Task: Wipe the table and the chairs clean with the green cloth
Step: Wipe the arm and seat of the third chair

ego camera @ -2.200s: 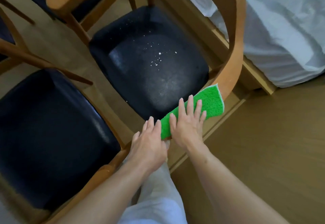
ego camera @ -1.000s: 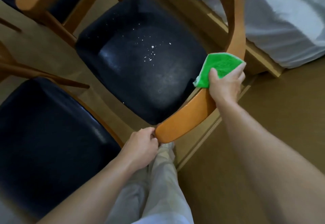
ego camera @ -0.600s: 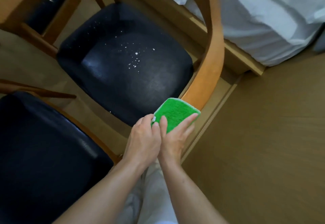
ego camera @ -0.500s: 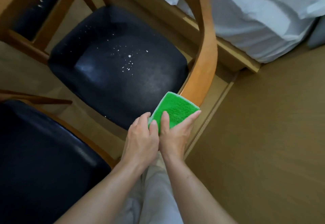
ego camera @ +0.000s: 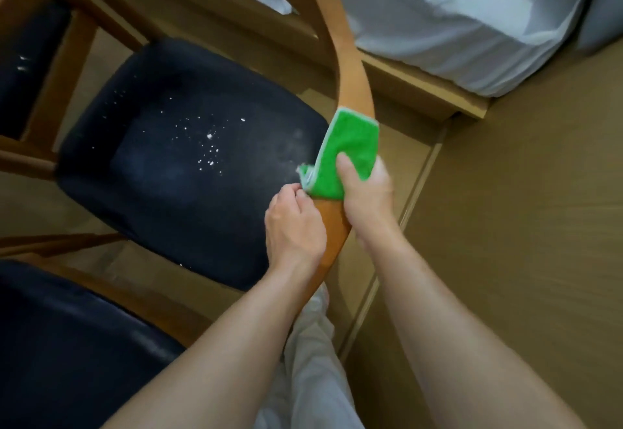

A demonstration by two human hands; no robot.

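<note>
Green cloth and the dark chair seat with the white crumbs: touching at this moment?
Apart. The head view shows the green cloth wrapped over the wooden backrest rail, gripped by the right hand, not on the seat.

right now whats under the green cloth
The green cloth wraps the chair's curved wooden backrest rail, pressed by the right hand. The covered stretch of rail can't be seen.

Green cloth point(ego camera: 350, 155) draped over curved wooden chair backrest point(ego camera: 350, 68), right hand point(ego camera: 367, 189) on the cloth, left hand point(ego camera: 293, 223) on the backrest just below, dark padded chair seat point(ego camera: 188, 165) left of the backrest, white crumbs point(ego camera: 209, 145) on that seat, white bedding point(ego camera: 455, 17) behind right, second dark chair seat point(ego camera: 67, 344) at lower left.
</note>
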